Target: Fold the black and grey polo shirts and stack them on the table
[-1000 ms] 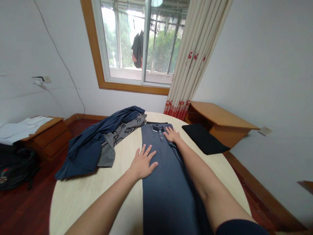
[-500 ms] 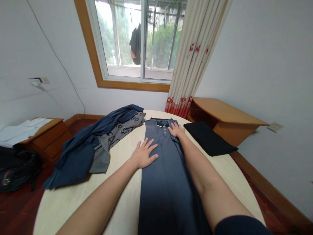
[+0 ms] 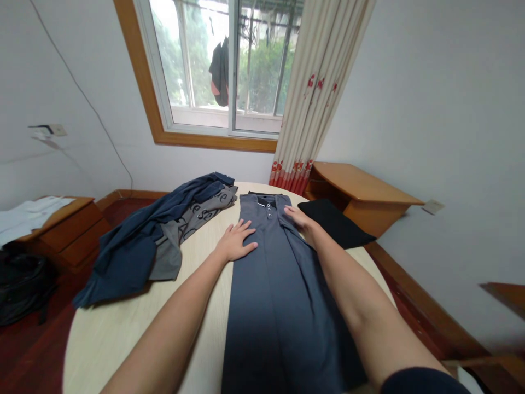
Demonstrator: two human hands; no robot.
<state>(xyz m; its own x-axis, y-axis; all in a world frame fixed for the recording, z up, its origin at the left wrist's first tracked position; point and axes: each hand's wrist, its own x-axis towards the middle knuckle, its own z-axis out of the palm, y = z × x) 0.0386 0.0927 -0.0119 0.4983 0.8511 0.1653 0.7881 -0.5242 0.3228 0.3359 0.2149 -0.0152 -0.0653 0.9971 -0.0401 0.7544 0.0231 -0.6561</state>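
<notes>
A pair of dark grey trousers (image 3: pixel 262 284) lies lengthwise on the round pale table, the waistband with its metal eyelets at the far end. My left hand (image 3: pixel 235 241) rests flat on the left edge of the upper part, fingers spread. At the right edge, just below the waistband, my right hand (image 3: pixel 301 218) touches the cloth, turned partly on its side. Its fingers are stretched out, though some are hidden behind the hand. Loose creases run down the trousers' right side.
A navy garment (image 3: pixel 127 268) and a grey lettered one (image 3: pixel 200 216) lie heaped on the table's left (image 3: pixel 94 339). Folded black cloth (image 3: pixel 334 221) lies at the right. Beyond stand a wooden desk (image 3: pixel 361 180), a curtain (image 3: pixel 311 109) and a drawer cabinet (image 3: pixel 77 235).
My right hand has turned from flat to partly on its side, at the trousers' right edge. The right side of the cloth lies wider. My left hand stays on the left edge.
</notes>
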